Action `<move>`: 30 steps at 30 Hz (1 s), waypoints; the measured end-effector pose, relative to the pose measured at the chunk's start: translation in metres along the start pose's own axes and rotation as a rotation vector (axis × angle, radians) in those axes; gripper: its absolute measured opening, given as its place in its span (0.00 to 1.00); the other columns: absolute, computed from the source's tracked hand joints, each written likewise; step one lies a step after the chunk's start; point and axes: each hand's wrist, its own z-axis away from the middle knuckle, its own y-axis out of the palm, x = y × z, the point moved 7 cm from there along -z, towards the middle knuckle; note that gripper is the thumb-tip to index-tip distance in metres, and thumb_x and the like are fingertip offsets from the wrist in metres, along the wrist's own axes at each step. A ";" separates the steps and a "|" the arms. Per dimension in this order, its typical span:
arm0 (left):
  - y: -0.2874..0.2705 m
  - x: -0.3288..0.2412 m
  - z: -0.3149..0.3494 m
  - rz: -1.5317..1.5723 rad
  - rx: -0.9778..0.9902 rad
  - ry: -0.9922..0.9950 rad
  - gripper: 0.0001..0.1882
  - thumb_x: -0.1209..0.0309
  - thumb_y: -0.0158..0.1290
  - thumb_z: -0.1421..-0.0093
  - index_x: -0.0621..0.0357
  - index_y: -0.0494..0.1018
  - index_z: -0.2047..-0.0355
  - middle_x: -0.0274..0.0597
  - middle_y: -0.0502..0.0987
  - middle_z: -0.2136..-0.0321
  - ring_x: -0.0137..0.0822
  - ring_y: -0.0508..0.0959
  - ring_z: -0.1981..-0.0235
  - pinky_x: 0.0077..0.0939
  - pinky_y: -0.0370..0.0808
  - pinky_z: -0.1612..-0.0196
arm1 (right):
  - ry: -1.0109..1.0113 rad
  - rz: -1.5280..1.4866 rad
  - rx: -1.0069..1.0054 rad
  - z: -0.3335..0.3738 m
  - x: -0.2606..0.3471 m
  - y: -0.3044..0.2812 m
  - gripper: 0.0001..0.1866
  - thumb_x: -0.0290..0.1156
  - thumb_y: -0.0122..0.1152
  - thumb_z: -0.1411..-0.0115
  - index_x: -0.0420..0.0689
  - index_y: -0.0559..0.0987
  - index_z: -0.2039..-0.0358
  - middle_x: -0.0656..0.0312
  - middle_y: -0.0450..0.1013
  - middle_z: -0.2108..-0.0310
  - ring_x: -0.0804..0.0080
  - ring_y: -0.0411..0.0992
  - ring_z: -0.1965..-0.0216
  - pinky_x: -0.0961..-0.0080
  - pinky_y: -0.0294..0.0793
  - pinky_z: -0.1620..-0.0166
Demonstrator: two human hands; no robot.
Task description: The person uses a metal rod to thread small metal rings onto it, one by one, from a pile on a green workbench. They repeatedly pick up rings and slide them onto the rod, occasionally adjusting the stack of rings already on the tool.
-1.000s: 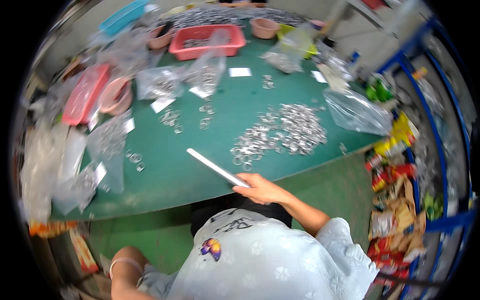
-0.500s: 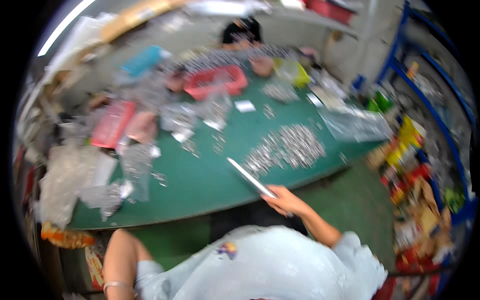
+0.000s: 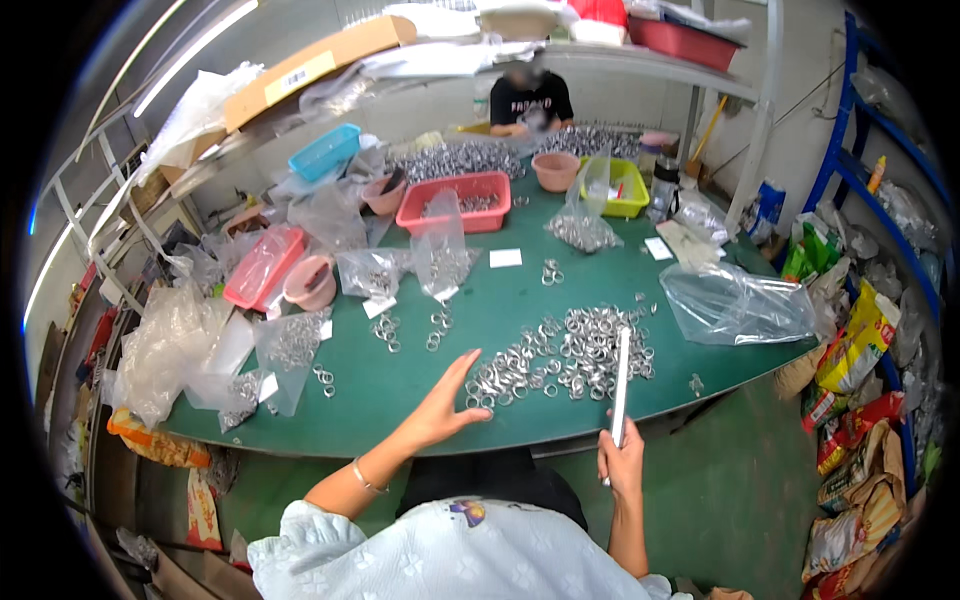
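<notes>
My right hand (image 3: 622, 462) is closed round the lower end of a ring mandrel (image 3: 621, 375), a long tapered silver rod. It points away from me, its upper part over the right side of a large pile of silver rings (image 3: 590, 345). At the left edge of a looser spread of rings (image 3: 510, 370), my left hand (image 3: 445, 405) hovers with fingers stretched and thumb apart, holding nothing. Farther left lie small groups of rings (image 3: 437, 325) beside clear bags of rings (image 3: 445, 262) with white paper slips (image 3: 380, 305).
On the green table (image 3: 400, 400) stand a red basket (image 3: 410, 215), a yellow-green basket (image 3: 640, 200) and pink bowls (image 3: 555, 172). An empty-looking clear bag (image 3: 735, 305) lies at the right. Another person (image 3: 530, 100) sits at the far side. Blue shelving (image 3: 890, 140) stands right.
My left hand has come up from beside my body to the near edge of the rings. My right hand has swung the mandrel rightward, from left of the pile to over its right side.
</notes>
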 end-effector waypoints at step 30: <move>0.094 0.054 -0.153 -0.528 -0.195 0.077 0.23 0.69 0.55 0.48 0.57 0.65 0.51 0.49 0.58 0.46 0.52 0.55 0.41 0.58 0.47 0.41 | -0.160 0.094 -0.280 -0.114 0.008 -0.056 0.18 0.20 0.47 0.41 0.35 0.62 0.50 0.68 0.61 0.84 0.85 0.55 0.92 0.85 0.53 0.90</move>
